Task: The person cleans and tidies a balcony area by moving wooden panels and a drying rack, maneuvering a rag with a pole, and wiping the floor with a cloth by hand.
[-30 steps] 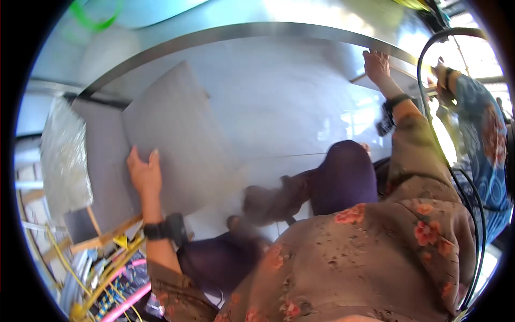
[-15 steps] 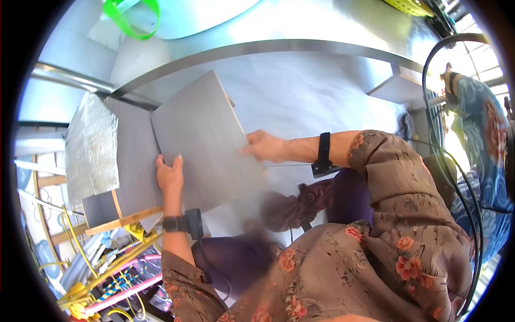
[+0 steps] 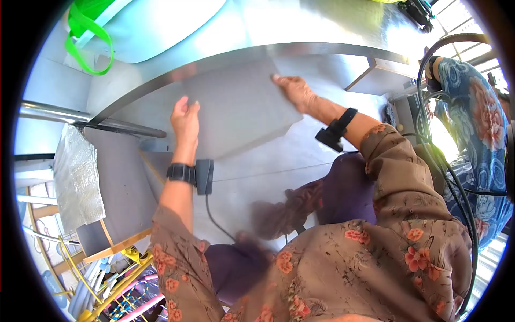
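Note:
A flat grey board [image 3: 236, 110], blurred by motion, is held between my two hands beneath the curved metal edge of the worktable. My left hand [image 3: 185, 123] is at its left edge, with thumb and fingers pointing up. On the opposite edge, my right hand [image 3: 296, 94] grips near the upper right corner. The fingers behind the board are hidden. Below and left of my left hand stands a grey box [image 3: 120, 180] with wooden edging, and crinkled silver foil [image 3: 79, 177] covers part of it.
Overhead is the metal worktable [image 3: 257, 32], with a green strap [image 3: 88, 48] at its left. A metal rail [image 3: 53, 111] runs beside the grey box. Yellow and pink rods lie lower left. Black cables [image 3: 424, 107] hang at right, near a person in blue patterned clothing [image 3: 477, 112].
Both hands have carried the grey board up and right, away from the grey box and toward the table edge. My view has shifted slightly.

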{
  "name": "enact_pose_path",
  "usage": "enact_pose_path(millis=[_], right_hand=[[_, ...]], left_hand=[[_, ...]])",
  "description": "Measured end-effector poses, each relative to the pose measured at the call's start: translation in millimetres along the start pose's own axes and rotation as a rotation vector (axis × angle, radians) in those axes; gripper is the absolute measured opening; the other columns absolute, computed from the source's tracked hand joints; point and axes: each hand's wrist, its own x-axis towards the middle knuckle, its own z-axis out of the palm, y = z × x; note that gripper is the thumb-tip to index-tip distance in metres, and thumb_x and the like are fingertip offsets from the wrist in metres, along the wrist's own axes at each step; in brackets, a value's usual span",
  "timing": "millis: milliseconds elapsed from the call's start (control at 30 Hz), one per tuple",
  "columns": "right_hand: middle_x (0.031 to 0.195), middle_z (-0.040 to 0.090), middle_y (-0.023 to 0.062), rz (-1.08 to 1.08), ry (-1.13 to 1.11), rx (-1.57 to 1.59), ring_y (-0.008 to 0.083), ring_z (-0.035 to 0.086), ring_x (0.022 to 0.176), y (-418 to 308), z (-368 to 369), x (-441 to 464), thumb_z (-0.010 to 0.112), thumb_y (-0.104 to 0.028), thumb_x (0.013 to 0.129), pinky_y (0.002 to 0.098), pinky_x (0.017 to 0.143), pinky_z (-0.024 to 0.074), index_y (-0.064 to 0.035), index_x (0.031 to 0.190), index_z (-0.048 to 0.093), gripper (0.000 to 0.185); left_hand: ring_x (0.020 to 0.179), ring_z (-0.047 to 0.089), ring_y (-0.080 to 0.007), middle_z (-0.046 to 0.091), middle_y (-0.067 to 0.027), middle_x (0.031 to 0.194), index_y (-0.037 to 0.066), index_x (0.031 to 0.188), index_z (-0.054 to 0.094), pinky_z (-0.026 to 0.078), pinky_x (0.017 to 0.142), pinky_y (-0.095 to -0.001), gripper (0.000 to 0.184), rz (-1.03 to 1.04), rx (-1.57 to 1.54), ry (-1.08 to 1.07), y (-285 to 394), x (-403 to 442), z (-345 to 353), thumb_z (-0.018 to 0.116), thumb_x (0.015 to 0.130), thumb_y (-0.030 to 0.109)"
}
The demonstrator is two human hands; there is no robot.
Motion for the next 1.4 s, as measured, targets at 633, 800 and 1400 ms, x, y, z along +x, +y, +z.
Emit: enact_pose_path(millis=[633, 800, 1400], right_hand=[[0.121, 0.047, 0.0231, -0.46, 0.464, -1.121, 0.0312, 0.047, 0.11, -74, -170, 43, 0.045, -0.024, 0.085, 0.0393, 0.091, 0.0372, 0.0018, 0.114, 0.049, 0.039], [0.099, 0.058, 0.0236, -0.697, 0.781, -1.16, 0.0375, 0.054, 0.097, -45, -160, 33, 0.051, -0.038, 0.083, 0.0418, 0.085, 0.0409, 0.0032, 0.099, 0.057, 0.045], [0.057, 0.053, 0.0092, -0.387, 0.55, 0.411, 0.0178, 0.055, 0.047, -3, -181, -2, 0.063, -0.016, 0.081, 0.0292, 0.044, 0.0516, 0.006, 0.079, 0.052, 0.025]], left_hand=[[0.099, 0.054, -0.0218, 0.052, -0.019, 0.113, -0.004, 0.126, 0.038, 0.045, 0.082, -0.0306, 0.059, 0.003, -0.079, -0.503, 1, -28, 121, 0.063, 0.079, 0.022], [0.087, 0.057, -0.0175, 0.054, -0.0154, 0.108, -0.002, 0.125, 0.04, 0.049, 0.068, -0.0274, 0.057, -0.071, -0.175, -0.48, 9, -27, 149, 0.062, 0.079, 0.023], [0.067, 0.059, -0.0159, 0.058, -0.0101, 0.08, -0.004, 0.096, 0.057, 0.052, 0.058, -0.0282, 0.032, -0.064, -0.26, -0.521, 25, -34, 217, 0.059, 0.085, 0.025]])
